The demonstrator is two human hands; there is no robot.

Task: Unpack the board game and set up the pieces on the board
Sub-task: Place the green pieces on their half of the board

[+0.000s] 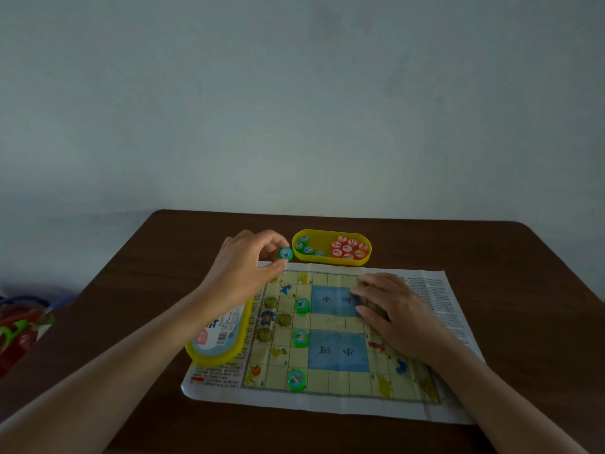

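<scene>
A paper game board with a yellow grid and two blue river patches lies on the brown table. Three green round pieces stand on its left columns: one, one and one. My left hand pinches another green piece above the board's far left corner. My right hand lies flat on the board, fingers apart, pressing the paper. Behind the board a yellow oval box holds several green pieces on its left and several red pieces on its right.
The box's yellow lid with a printed label lies upside up on the board's left margin, under my left forearm. A red and green toy-like object sits at the table's left edge. A plain wall stands behind the table.
</scene>
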